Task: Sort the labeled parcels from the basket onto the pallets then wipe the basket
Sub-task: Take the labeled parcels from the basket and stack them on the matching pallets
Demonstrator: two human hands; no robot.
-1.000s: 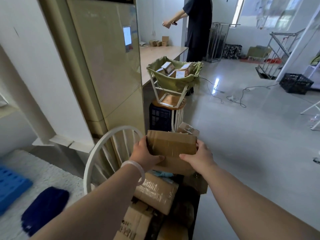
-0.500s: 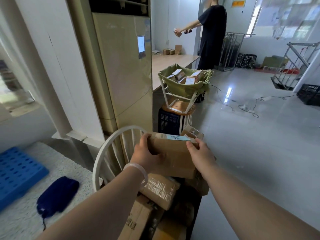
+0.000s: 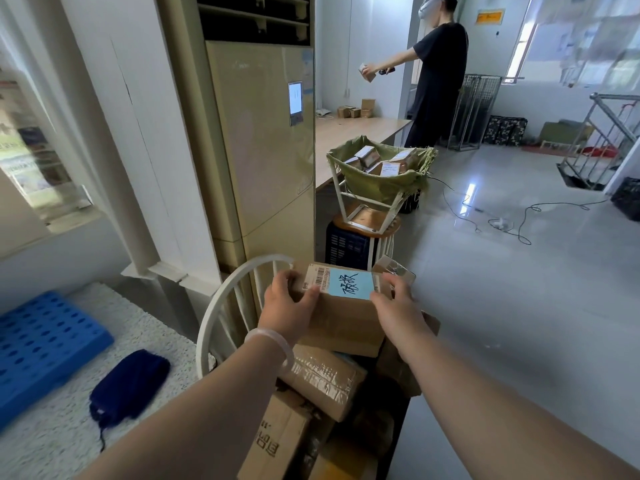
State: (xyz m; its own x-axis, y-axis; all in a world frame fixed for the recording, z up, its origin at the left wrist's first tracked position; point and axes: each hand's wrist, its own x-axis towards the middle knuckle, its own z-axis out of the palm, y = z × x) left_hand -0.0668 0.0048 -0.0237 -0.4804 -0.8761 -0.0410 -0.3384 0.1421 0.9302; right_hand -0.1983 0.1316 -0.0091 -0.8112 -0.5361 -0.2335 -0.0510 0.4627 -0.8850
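Above basket (image 3: pixel 216 306): left grip (image 3: pixel 287 306), right grip (image 3: pixel 394 306) curled round parcel (image 3: pixel 343 323) ends, blue label (image 3: pixel 349 285) up. Sorting step; next probably read label, carry to matching pallet (image 3: pixel 41 341).

We see a beige standing air conditioner (image 3: pixel 263 150) at twelve o'clock. At one o'clock a person in black (image 3: pixel 438 84) stands beside a wooden counter (image 3: pixel 346 133). A black crate (image 3: pixel 627 199) sits at two o'clock.
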